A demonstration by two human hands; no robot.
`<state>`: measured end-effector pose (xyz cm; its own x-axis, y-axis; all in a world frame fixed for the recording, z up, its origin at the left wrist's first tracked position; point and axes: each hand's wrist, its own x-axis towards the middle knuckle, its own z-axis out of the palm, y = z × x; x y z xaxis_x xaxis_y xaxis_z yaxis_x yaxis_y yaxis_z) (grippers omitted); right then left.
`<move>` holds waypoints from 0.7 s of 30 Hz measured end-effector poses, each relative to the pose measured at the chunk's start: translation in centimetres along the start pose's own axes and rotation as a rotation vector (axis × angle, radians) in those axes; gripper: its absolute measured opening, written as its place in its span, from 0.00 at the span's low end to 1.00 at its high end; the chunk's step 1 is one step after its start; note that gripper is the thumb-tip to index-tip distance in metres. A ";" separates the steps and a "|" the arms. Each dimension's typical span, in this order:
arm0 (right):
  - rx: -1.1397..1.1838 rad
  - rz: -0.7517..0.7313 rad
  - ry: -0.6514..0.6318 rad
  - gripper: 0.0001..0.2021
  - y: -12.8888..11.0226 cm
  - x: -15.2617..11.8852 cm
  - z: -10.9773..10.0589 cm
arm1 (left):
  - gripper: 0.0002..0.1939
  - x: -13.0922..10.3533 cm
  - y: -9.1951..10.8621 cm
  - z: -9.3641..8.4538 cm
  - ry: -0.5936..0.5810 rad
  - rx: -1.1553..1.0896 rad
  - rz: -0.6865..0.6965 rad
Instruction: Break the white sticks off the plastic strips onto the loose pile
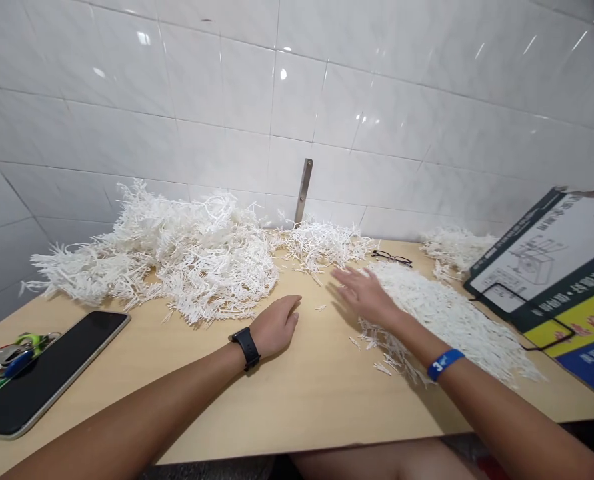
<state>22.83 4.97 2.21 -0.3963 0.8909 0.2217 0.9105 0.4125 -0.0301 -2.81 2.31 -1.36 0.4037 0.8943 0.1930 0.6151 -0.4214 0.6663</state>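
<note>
My left hand [275,327], with a black watch [247,348] on the wrist, rests on the wooden table [297,407]. Its thumb and forefinger are slightly apart, with nothing visible between them; the other fingers are partly hidden. Just beyond it lies a big tangled heap of white branching plastic pieces [197,247]. My right hand [364,293], wearing a blue wristband [445,364], hovers or rests by the left edge of a flatter pile of small white pieces [451,313]. The fingers are spread, a little blurred, and hold nothing.
Smaller white clumps lie at the back middle [324,243] and back right [457,247]. Eyeglasses [393,257] sit between them. A printed cardboard box [551,273] stands at right. A phone [51,373] and keys [17,357] are at left. A tiled wall [237,87] rises behind.
</note>
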 end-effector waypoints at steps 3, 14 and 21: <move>0.099 -0.281 -0.179 0.26 -3.3 -0.7 1.3 | 0.27 -0.1 -0.2 0.0 0.007 -0.035 -0.024; 0.024 -0.250 -0.068 0.17 7.3 2.4 -1.9 | 0.27 0.1 -0.9 0.0 -0.007 -0.060 -0.039; -0.065 0.271 0.071 0.30 14.1 0.5 -4.9 | 0.28 0.1 -0.4 -0.5 -0.026 -0.092 -0.055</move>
<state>36.07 10.35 6.68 -0.1302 0.9506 0.2820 0.9886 0.1461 -0.0359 -3.38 2.69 -1.26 0.3889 0.9111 0.1367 0.5724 -0.3552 0.7390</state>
